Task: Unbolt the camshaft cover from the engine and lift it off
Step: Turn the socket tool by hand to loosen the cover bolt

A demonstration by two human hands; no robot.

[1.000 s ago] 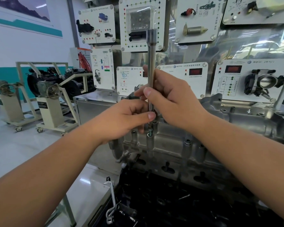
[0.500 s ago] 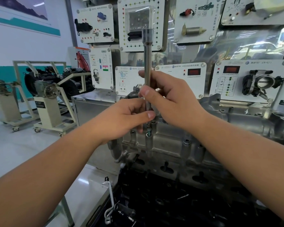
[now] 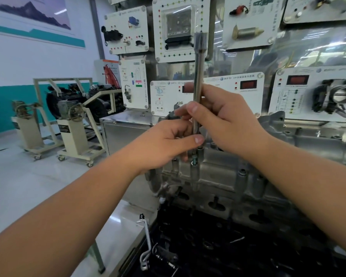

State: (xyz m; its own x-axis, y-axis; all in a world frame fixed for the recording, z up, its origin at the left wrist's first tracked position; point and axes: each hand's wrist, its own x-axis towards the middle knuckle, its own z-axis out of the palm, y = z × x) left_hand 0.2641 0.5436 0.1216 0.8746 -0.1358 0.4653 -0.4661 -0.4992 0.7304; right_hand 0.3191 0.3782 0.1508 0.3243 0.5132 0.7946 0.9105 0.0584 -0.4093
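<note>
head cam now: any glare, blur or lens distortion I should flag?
Head view: wide-angle bowing at the edges, the wall panels lean; glare off the reflective sheet top right and the glossy floor; bottom of the engine is dark, detail lost; the extension bar, right hand, left hand and camshaft cover are fairly sharp and evenly lit.

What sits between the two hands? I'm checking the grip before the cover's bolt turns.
The upright extension bar; right hand pinches it above, left hand near its base. Head view.
</note>
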